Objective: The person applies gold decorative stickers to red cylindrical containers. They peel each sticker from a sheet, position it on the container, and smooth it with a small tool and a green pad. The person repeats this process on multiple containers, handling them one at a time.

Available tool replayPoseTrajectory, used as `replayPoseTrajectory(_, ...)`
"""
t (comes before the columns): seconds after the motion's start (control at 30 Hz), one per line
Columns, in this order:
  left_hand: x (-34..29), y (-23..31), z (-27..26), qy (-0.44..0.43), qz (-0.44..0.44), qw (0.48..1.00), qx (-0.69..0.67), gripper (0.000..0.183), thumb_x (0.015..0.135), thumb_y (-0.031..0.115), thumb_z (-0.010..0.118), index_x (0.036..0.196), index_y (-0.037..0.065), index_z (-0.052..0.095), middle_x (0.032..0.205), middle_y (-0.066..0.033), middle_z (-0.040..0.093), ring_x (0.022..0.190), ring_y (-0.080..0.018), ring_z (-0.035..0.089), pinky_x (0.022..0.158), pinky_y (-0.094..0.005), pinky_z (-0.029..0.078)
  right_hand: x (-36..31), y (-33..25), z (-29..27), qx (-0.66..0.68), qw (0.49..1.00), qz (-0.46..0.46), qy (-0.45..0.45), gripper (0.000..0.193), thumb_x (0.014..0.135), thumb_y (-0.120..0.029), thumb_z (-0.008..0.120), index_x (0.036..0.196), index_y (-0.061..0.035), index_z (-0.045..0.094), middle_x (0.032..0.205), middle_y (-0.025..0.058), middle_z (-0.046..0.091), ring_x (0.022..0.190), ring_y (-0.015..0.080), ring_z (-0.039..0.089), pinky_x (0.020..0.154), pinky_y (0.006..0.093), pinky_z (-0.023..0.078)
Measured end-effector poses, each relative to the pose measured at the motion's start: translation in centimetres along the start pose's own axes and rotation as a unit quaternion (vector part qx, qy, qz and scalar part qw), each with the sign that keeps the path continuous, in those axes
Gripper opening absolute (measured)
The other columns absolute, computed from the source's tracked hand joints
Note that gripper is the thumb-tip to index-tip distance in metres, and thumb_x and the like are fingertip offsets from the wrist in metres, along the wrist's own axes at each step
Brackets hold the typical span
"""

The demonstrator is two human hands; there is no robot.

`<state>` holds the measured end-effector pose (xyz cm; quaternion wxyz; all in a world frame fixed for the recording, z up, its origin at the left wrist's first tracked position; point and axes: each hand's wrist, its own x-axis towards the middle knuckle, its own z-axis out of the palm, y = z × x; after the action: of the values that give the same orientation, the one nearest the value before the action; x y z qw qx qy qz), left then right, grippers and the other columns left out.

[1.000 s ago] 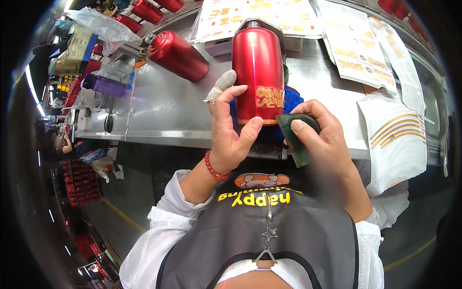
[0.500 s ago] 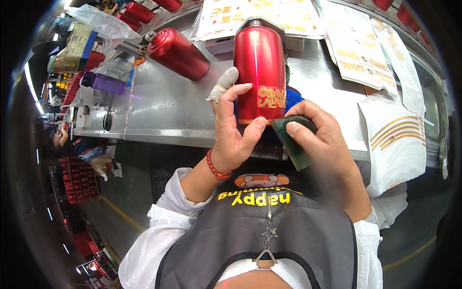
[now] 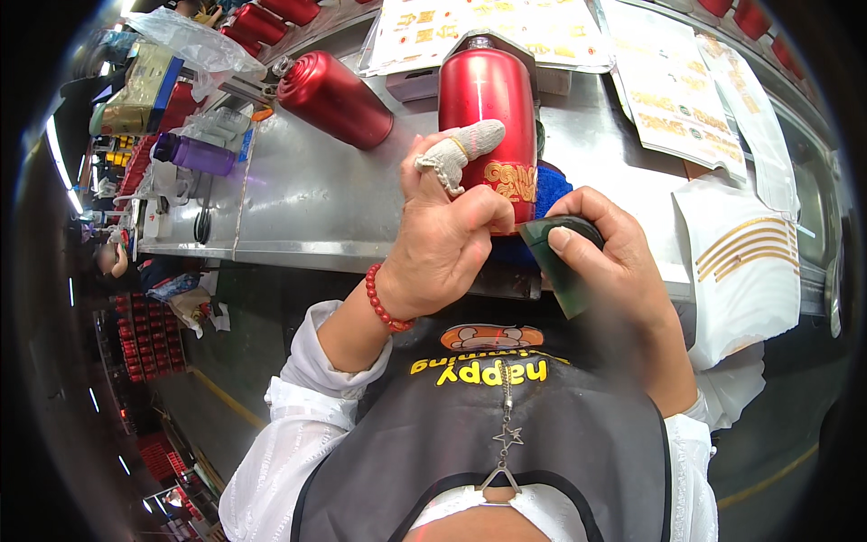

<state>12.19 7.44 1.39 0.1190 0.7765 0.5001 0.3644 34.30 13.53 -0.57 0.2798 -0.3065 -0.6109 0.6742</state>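
A red bottle (image 3: 489,90) lies before me with its neck away and its base toward me. A gold ornamental decal (image 3: 512,179) sits on its side near the base. My left hand (image 3: 442,221) is across the bottle's left side: the finger in a grey cloth cot stretches over the red surface, apart from the bent thumb, and I see nothing held. My right hand (image 3: 607,244) is closed on a dark green flat scraper (image 3: 562,271), its upper edge close to the bottle's base. A blue cloth (image 3: 552,187) shows beside and under the bottle.
Another red bottle (image 3: 334,99) lies left on the metal table (image 3: 307,199). Decal sheets (image 3: 668,99) lie at the back and right; a white sheet with gold stripes (image 3: 745,262) hangs over the right edge. A purple bottle (image 3: 194,154) is far left.
My left hand has turned and swung right; its cot-covered finger now lies across the bottle, and the thumb has left the base edge. The right hand with the scraper has shifted slightly right.
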Motion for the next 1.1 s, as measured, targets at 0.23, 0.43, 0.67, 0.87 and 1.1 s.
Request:
replayPoseTrajectory(0.23,-1.1,-0.4,0.7,0.068,-0.043,0.996,-0.031,0.030,0.080,0.005,0.062,0.110,0.010,0.060,0.153,-0.0255,0.038,0.134,-0.0387,0.033,0.115,-0.0472,0.020,0.2,0.3,0.3,0.001,1.000,-0.003,-0.007,0.014,0.093,-0.012,0.064,0.100,0.0002,0.062,0.082,0.0065,0.067,0.077,0.0110,0.061,0.071,0.0284,0.051)
replayPoseTrajectory(0.43,-1.5,-0.6,1.8,0.079,-0.048,0.996,-0.004,0.037,0.082,0.011,0.066,0.118,0.010,0.057,0.154,-0.0262,0.035,0.136,-0.0385,0.033,0.115,-0.0475,0.018,0.2,-0.3,0.9,0.014,1.000,0.010,-0.012,0.014,0.093,-0.012,0.063,0.100,0.0004,0.062,0.083,0.0070,0.067,0.078,0.0118,0.062,0.072,0.0289,0.051)
replayPoseTrajectory(0.67,-1.7,-0.9,1.9,0.097,-0.065,0.991,-0.072,0.040,0.083,0.009,0.064,0.122,0.007,0.056,0.155,-0.0267,0.033,0.141,-0.0376,0.030,0.117,-0.0461,0.018,0.2,0.4,0.8,0.030,0.999,0.010,-0.004,0.014,0.094,-0.012,0.062,0.101,0.0006,0.062,0.086,0.0064,0.066,0.080,0.0113,0.061,0.073,0.0283,0.051)
replayPoseTrajectory(0.87,-1.7,-0.1,2.0,0.101,-0.094,0.988,-0.075,0.041,0.082,0.007,0.062,0.123,0.006,0.055,0.156,-0.0266,0.031,0.144,-0.0372,0.028,0.118,-0.0452,0.019,0.1,0.2,1.2,0.068,0.997,0.033,-0.002,0.015,0.096,-0.013,0.063,0.103,-0.0003,0.062,0.087,0.0040,0.066,0.080,0.0090,0.061,0.071,0.0268,0.051)
replayPoseTrajectory(1.1,-1.7,0.1,2.4,0.109,-0.115,0.984,-0.081,0.044,0.080,0.005,0.062,0.124,0.006,0.054,0.155,-0.0270,0.032,0.143,-0.0382,0.028,0.118,-0.0463,0.018,-0.1,0.4,1.5,0.098,0.994,0.040,-0.003,0.015,0.097,-0.013,0.063,0.105,-0.0015,0.061,0.087,0.0025,0.066,0.079,0.0074,0.061,0.070,0.0248,0.051)
